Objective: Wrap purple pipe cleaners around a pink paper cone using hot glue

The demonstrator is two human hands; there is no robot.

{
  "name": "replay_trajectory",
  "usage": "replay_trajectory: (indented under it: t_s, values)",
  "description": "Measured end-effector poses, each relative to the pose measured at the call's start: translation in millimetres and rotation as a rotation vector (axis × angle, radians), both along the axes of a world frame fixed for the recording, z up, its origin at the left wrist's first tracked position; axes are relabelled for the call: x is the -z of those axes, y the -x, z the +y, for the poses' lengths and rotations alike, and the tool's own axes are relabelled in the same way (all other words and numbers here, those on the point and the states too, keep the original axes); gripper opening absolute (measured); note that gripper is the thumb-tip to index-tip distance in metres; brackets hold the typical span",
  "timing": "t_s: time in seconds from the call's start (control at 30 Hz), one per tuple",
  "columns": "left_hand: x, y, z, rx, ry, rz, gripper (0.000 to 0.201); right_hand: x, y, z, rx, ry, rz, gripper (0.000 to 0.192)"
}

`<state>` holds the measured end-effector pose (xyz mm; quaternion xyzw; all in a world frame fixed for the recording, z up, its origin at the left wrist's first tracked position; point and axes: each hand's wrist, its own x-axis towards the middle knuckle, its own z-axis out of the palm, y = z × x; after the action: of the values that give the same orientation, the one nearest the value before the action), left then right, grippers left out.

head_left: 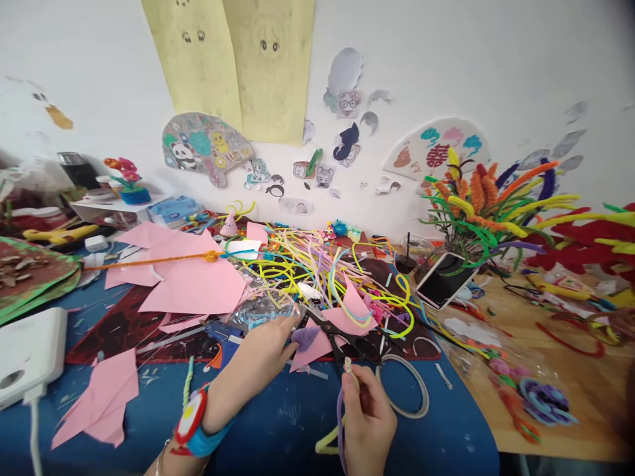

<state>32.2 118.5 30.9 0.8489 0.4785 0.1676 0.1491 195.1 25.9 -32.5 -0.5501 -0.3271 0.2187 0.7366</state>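
My left hand (268,350) is at the middle of the table, thumb and fingers closed on a small purple coiled pipe-cleaner piece (305,338). A crumpled clear plastic bag (262,304) lies just beyond the fingers. My right hand (370,420), nearer the front edge, pinches pipe cleaners; a cream tip sticks up above the thumb, and a purple strand (340,423) and a pale yellow-green strand (326,444) hang below. Black-handled scissors (364,347) lie just past this hand. A roll of tape (424,396) rests to its right.
Pink paper sheets (193,284) cover the left side. A blue glue gun (225,334) lies beside my left forearm. Loose pipe cleaners (317,264) are heaped behind. A phone (444,281) leans against a pot of pipe-cleaner flowers (481,205). A white power adapter (34,350) sits at far left.
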Motion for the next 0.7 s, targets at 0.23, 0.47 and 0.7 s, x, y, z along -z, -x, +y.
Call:
replay_trajectory:
  t_s: [0.23,0.47,0.7]
  values:
    - [-18.0,12,-48,0.289,0.356,-0.636,0.025,-1.6,11,-14,-0.522,0.098,0.103,0.040]
    - [-5.2,20,-56,0.359,0.737,-0.869,0.049,-10.9,11,-24,-1.053,0.394,0.351,0.055]
    - [7.0,17,-73,0.003,0.175,-0.786,0.032,12.1,34,-15,-0.433,-0.057,-0.287,0.022]
